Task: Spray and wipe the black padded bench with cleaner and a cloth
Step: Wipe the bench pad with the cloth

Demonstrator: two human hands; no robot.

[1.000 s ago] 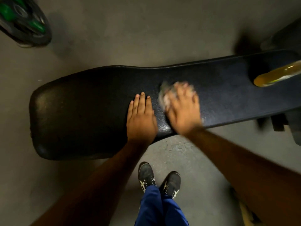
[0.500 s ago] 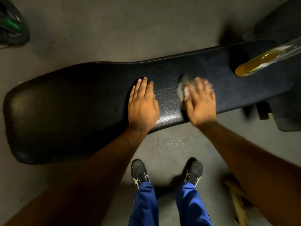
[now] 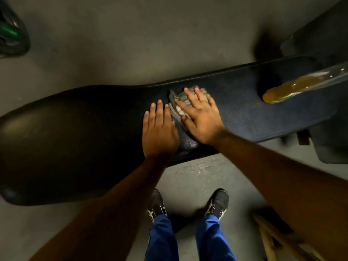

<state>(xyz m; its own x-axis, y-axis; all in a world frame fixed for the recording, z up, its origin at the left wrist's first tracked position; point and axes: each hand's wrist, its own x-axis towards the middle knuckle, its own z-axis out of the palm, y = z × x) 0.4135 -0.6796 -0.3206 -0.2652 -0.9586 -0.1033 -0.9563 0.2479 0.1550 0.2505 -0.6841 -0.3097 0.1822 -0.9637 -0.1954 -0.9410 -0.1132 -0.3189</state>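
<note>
Dim gym floor, grey concrete [image 3: 150, 44], poorly lit; wide-angle view straight down.

Black padded bench [image 3: 79, 132] runs across the frame, wide end at the left, narrowing toward the right. Its right stretch looks paler and bluish, maybe damp, maybe just the light; cannot tell which.

Cloth [image 3: 178, 102], crumpled and greyish, lies on the pad near mid-length, toward the far edge. Right hand [image 3: 199, 117] sits flat on top of it, fingers spread, palm pressing down; not gripping, just pinning and pushing. Half a second back this hand and the cloth were well apart from the left hand, further toward the narrow end; now they have swept in until the cloth almost touches the left fingertips. So a return stroke, right to left.

Left hand [image 3: 160, 132] flat on the bare pad, fingers together and extended, bracing. It has kept its place on the bench through the last second.

Spray bottle [image 3: 293, 85] with amber liquid stands on the narrow end, well clear of both hands, untouched.

Judgement: spraying looks done for this stretch; wiping is mid-course. Strokes seem confined to the middle. The whole wide left end shows no cloth contact yet, and the left hand must lift before the cloth can pass.

Outward: dark shoes [image 3: 157, 208] and blue trousers below, weight plate [image 3: 11, 34] at top left.
</note>
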